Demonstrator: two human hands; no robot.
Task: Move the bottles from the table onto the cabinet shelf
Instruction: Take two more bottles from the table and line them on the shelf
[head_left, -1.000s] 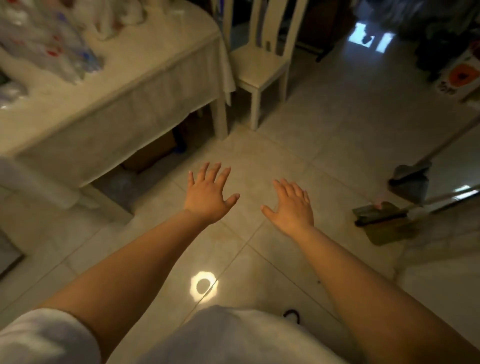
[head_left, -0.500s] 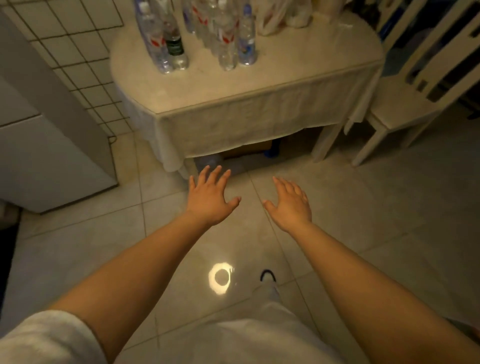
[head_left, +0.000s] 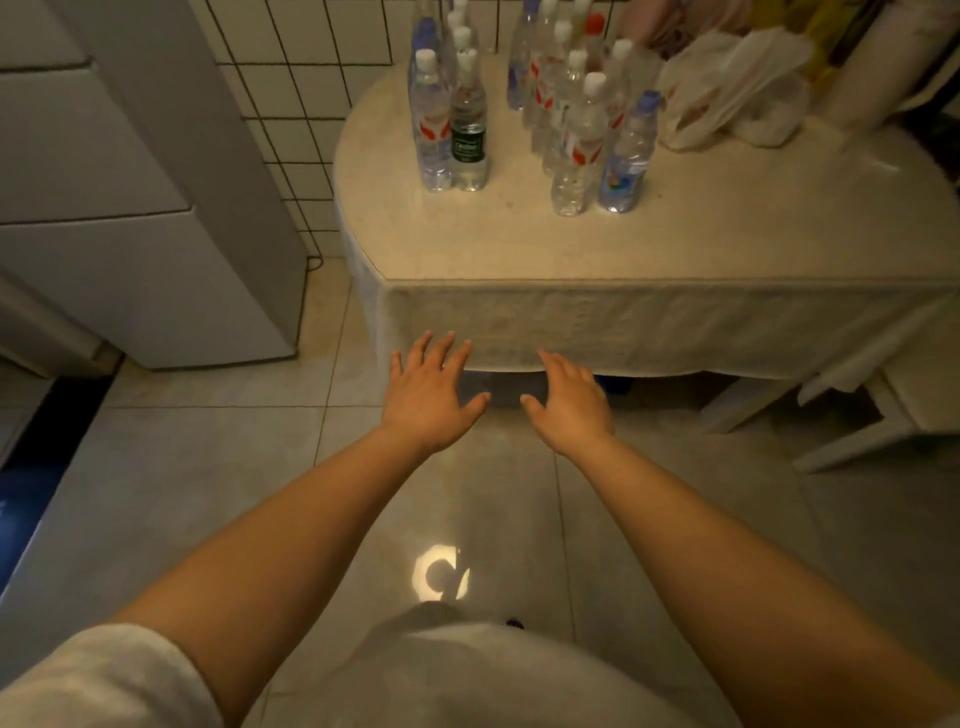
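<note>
Several clear plastic bottles stand in two clusters at the back of the table (head_left: 675, 249), which wears a cream cloth. The left cluster holds a green-labelled bottle (head_left: 469, 140) and a red-labelled bottle (head_left: 431, 130). The right cluster's nearest ones are a red-labelled bottle (head_left: 579, 150) and a blue-capped bottle (head_left: 626, 156). My left hand (head_left: 428, 397) and my right hand (head_left: 569, 402) are stretched out flat, palms down, fingers spread, holding nothing. Both hover over the floor just in front of the table's near edge, well short of the bottles.
A white cabinet or fridge (head_left: 130, 218) stands at the left against a tiled wall (head_left: 291, 78). White plastic bags (head_left: 737, 93) lie at the table's back right. A white chair (head_left: 857, 405) is at the right. Tiled floor (head_left: 208, 493) lies under my arms.
The view has swung left and closer to the table, so the bottles now sit straight ahead. My hands stay open and spread, now near the table's front edge.
</note>
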